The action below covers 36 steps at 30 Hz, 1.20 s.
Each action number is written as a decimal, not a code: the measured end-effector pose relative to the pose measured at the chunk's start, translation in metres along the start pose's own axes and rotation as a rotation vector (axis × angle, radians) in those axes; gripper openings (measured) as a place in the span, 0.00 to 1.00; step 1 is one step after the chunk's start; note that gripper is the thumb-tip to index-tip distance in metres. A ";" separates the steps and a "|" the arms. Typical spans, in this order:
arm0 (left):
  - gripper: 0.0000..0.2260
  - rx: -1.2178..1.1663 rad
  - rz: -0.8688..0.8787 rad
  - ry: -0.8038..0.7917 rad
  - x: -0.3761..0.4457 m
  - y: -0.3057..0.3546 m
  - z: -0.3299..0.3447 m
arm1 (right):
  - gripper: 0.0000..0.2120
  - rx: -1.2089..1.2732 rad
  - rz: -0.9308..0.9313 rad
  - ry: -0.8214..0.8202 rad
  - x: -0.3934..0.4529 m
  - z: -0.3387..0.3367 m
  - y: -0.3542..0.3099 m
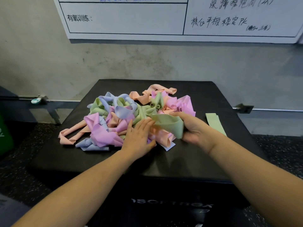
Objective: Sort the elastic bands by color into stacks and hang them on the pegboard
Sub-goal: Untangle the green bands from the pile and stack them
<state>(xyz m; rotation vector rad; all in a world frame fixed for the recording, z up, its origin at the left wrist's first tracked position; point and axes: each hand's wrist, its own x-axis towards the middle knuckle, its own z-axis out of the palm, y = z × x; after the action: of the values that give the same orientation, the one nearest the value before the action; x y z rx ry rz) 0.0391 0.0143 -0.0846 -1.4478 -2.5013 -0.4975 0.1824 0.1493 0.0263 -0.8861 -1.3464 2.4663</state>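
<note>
Left hand (139,136) flat on band pile (114,115), right hand's (193,128) fingers around green band (170,124).

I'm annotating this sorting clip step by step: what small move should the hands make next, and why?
Probably carry the pale green elastic band that the right hand grips over to the flat green band lying alone on the black padded box, right of the tangled pile of pastel bands. It matches that colour, and the left hand presses the pile down.
</note>
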 end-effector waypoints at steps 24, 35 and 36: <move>0.24 -1.157 -0.234 -0.261 -0.058 0.100 -0.057 | 0.19 -0.705 -0.219 -0.024 -0.074 -0.010 0.035; 0.10 -1.152 -0.288 -0.043 -0.088 0.100 -0.077 | 0.09 -0.742 -0.436 0.108 -0.116 -0.012 0.052; 0.10 -1.158 -0.285 -0.025 -0.091 0.099 -0.080 | 0.09 -0.655 -0.380 0.092 -0.119 -0.012 0.053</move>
<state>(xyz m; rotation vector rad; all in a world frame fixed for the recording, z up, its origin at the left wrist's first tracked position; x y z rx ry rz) 0.1713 -0.0442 -0.0239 -1.2857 -2.4766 -2.2319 0.2910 0.0763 0.0269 -0.7448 -2.1017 1.6949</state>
